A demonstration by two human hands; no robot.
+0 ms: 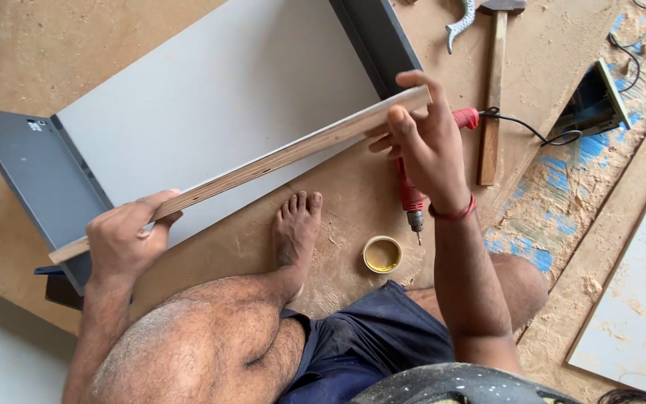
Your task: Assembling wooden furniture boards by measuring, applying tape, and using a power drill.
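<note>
Two hands, left (pixel 122 241) and right (pixel 422 142), each grip one end of one plywood strip (pixel 263 164); one red drill (pixel 413 196), one hammer (pixel 493 90), one small tin (pixel 381 254) lie nearby

A long plywood strip (pixel 263 161) is held edge-up by both hands: the left hand (pixel 125 239) at its near end, the right hand (pixel 424 142) at its far end. A red drill (pixel 413 198) and a small yellow tin (pixel 381 254) are seen on the dusty floor (pixel 353 187) beneath.

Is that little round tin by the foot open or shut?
Open. The small round tin has no lid on it, and yellowish contents show inside its rim. It stands on the dusty floor beside the foot.
</note>
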